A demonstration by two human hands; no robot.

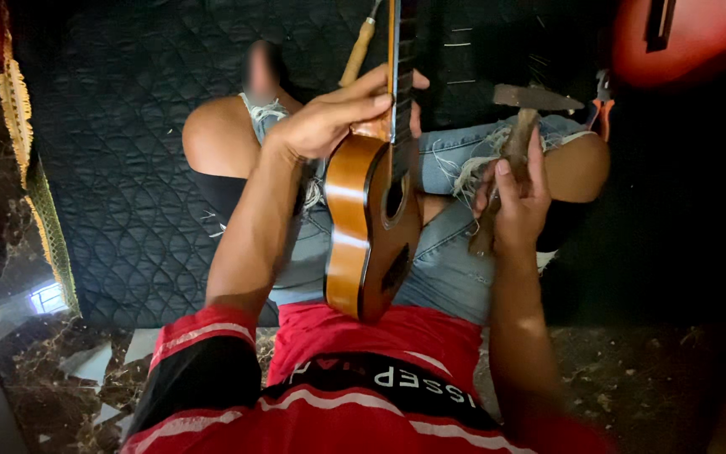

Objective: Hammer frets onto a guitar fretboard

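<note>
A small brown wooden guitar [355, 227] stands on its edge on my lap, its neck [397, 50] pointing away from me. My left hand [338, 113] grips it where the neck joins the body, fingers wrapped over the fretboard. My right hand [518, 197] holds a hammer by its wooden handle, to the right of the guitar. The hammer's metal head [539, 98] points up and away above my right knee. I sit cross-legged in torn jeans.
A dark quilted mat [128, 168] covers the floor under me. A wooden-handled tool [359, 55] lies on it beyond my left hand. A red guitar body [691, 38] lies at the top right. Orange-handled pliers [602, 109] lie by my right knee. Debris litters the bare floor behind.
</note>
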